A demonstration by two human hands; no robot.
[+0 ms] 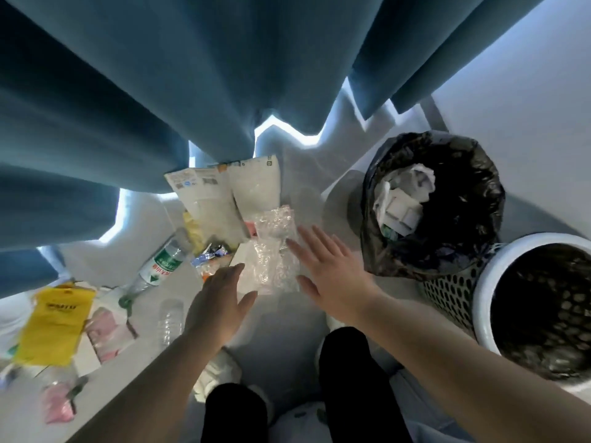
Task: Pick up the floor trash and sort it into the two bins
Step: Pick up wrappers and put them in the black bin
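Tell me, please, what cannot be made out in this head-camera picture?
Head view:
- Perforated bin: cut off by the right edge; inside too dark to see contents.
- Black-lined bin: white paper hides what lies below.
- Yellow bag: print blurred.
- Left hand and right hand: contact with the bubble wrap unclear.

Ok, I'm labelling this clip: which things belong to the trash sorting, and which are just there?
Job: left hand, right hand, bubble wrap, white pouches, plastic bottle, yellow bag, black-lined bin, mesh bin.
Just there: blue curtain, white wall.
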